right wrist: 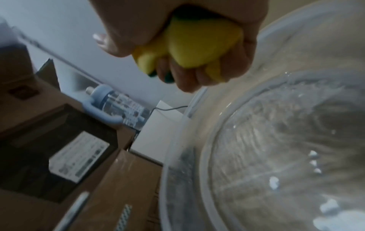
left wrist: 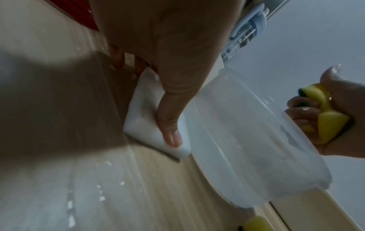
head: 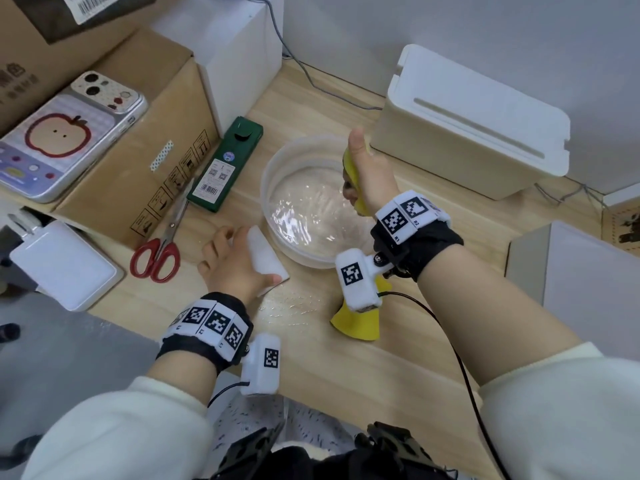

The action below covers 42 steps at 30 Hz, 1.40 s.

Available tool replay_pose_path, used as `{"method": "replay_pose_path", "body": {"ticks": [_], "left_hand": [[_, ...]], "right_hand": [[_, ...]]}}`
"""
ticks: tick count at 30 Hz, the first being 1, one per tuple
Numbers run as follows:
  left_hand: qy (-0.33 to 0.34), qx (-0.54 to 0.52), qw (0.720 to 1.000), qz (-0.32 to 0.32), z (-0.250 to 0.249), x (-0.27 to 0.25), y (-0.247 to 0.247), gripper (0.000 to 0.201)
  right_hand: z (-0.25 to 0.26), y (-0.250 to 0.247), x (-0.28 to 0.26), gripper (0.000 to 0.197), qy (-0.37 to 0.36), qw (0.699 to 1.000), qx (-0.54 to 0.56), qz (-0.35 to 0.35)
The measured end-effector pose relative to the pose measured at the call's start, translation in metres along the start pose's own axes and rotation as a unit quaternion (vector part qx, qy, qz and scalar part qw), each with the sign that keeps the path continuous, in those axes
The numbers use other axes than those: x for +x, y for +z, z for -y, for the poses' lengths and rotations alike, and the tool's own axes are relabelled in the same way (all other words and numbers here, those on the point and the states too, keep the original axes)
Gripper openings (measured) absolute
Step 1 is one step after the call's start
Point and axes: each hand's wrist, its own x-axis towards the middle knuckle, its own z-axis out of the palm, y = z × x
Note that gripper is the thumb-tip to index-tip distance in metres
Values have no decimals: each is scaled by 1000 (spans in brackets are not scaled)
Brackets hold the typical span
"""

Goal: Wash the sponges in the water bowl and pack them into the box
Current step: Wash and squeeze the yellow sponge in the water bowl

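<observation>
We see the right hand (head: 369,171) raised over the far right rim of the water bowl (head: 277,157), thumb pointing up and away from us, forearm reaching in from the lower right. Its fingers (right wrist: 199,78) are curled tight around a yellow sponge (right wrist: 199,46), crushing it into a lump; a dark green layer peeks out between the knuckles in the right wrist view. Squeezed like that, its long axis is hard to call, though in the head view it runs roughly up and down inside the fist. Water in the bowl below ripples and glints.

Down on the table (head: 346,358), the left hand (head: 235,261) lies low, knuckles up, just beside the bowl's near left wall. It holds a white sponge (left wrist: 142,125), thumb (left wrist: 169,125) laid along the top face and fingers curled round its far edge. That block lies flat on the wood, its long axis slanting from the far left towards us on the right, one corner poking out past the thumb.

A second yellow sponge (head: 356,323) sits on the table near us, partly under the right wrist camera. The white box (head: 467,133) stands behind the right hand, lid on. Droplets speckle the wood between the two hands.
</observation>
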Motion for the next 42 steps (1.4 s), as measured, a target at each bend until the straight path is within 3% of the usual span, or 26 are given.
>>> {"method": "replay_pose_path", "body": {"ticks": [3,8,12,17,24,34,40,42], "left_hand": [[5,-2,1000,9,1,0,-2,93],[7,-11,1000,14,2,0,-4,95],[13,-26,999,15,7,-1,-3,97],[13,-32,999,16,8,0,-1,96],[11,-31,999,27,7,1,-2,97],[10,-22,999,32,4,-2,-4,100],[-19,-78,987,139,-7,8,-46,97],[11,-124,989,82,-22,7,-73,84]], "right_hand": [[9,-5,-1,54,38,999,21,21],[11,-13,-6,20,53,992,103,58],[8,-9,-9,43,35,986,163,23],[9,4,-8,23,12,995,98,-26],[2,19,-3,28,-5,992,95,-84],[-7,26,-4,23,3,988,119,-102],[-9,8,-24,17,-34,999,38,-19],[-13,-9,-36,29,-39,997,59,-21]]}}
